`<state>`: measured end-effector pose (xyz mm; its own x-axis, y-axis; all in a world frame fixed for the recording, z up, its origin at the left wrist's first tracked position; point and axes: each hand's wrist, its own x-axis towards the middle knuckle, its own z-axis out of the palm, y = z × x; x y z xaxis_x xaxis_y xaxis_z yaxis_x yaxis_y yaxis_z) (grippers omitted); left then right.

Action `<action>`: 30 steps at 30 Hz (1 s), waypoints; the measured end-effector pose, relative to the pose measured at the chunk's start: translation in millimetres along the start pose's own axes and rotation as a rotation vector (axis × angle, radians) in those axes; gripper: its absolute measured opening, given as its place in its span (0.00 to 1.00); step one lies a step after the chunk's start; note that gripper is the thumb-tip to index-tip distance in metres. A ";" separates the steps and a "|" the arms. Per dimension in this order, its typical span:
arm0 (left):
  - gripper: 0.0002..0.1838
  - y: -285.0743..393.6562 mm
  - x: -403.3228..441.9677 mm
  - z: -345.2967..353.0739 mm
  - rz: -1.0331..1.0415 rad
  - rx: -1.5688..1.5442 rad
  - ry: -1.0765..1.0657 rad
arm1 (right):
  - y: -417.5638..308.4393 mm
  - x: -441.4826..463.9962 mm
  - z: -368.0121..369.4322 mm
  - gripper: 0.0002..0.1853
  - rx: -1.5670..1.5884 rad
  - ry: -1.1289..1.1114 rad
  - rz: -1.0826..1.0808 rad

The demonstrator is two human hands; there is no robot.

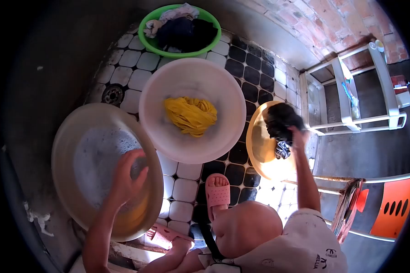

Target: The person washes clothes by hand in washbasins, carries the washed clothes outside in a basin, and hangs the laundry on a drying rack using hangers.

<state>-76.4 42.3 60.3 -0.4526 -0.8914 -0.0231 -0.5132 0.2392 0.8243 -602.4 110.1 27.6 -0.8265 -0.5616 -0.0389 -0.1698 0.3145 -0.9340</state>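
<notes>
My right hand (299,138) is closed on a dark cloth (282,122) above the small yellow basin (258,144) at the right. A striped, crumpled cloth (282,150) lies in that basin just below it. Over the large basin of soapy water (64,182) at the left, my left hand (133,175) has its fingers apart and holds nothing. Between the two hands, a twisted yellow cloth (191,115) rests in a wide pale pink basin (149,98).
A green basin (146,41) heaped with clothes stands at the back. White shelving (344,95) is at the right. A round drain (112,94) sits in the tiled floor (184,189). Pink sandals (217,195) are on my feet.
</notes>
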 end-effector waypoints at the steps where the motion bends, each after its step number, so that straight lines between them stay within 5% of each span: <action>1: 0.17 -0.6 0.9 -3.8 -0.027 -0.028 -0.002 | -52.8 -17.1 -3.2 0.17 -0.059 0.054 -0.050; 4: 0.21 23.8 9.9 -13.0 -0.072 -0.071 -0.072 | -136.8 -33.3 -34.5 0.15 0.222 0.004 -0.196; 6: 0.29 28.1 18.4 -0.7 0.007 -0.151 -0.094 | -210.1 -73.1 -29.8 0.20 0.399 -0.017 -0.123; 10: 0.49 65.0 44.8 17.0 0.243 -0.488 -0.140 | -287.1 -112.5 -24.9 0.19 0.636 -0.136 -0.431; 13: 0.45 82.9 50.3 2.5 0.241 -1.117 -0.179 | -327.1 -188.6 42.1 0.16 0.741 -0.580 -0.396; 16: 0.32 82.6 17.3 -44.4 0.059 -1.704 -0.088 | -277.0 -180.7 109.7 0.18 0.412 -0.925 -0.416; 17: 0.27 63.9 4.8 -54.6 0.017 -1.608 0.035 | -260.9 -180.3 132.7 0.18 0.300 -1.025 -0.435; 19: 0.20 52.8 -27.8 -84.9 -0.401 -1.643 0.286 | -281.4 -242.5 177.4 0.26 0.446 -1.483 0.050; 20: 0.17 24.8 -45.5 -92.2 -0.386 -1.764 0.309 | -291.6 -273.3 200.0 0.31 0.437 -1.636 0.317; 21: 0.14 -12.1 -63.3 -96.7 -0.372 -1.884 0.327 | -289.3 -292.0 216.5 0.31 0.406 -1.685 0.085; 23: 0.08 -62.8 -95.9 -106.4 -0.506 -1.574 0.550 | -240.8 -300.7 259.7 0.26 0.130 -1.805 -0.027; 25: 0.07 -64.3 -115.3 -117.0 -0.827 -1.116 0.830 | -194.6 -312.1 296.3 0.21 -0.009 -1.765 -0.784; 26: 0.06 -67.2 -124.2 -120.8 -0.977 -0.870 0.943 | -172.6 -314.4 314.8 0.21 -0.041 -1.714 -0.829; 29: 0.10 -121.9 -161.0 -113.0 -0.772 -0.525 1.042 | -129.6 -315.0 345.7 0.21 -0.200 -1.554 -0.913; 30: 0.22 -166.1 -180.6 -104.5 -0.793 -0.005 0.910 | -123.8 -315.6 349.7 0.20 -0.285 -1.498 -0.925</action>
<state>166.8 123.4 -13.4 0.6677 -0.7349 -0.1186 -0.4118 -0.4973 0.7636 -132.9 -19.2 31.2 0.7018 -0.7124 0.0013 -0.4634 -0.4579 -0.7587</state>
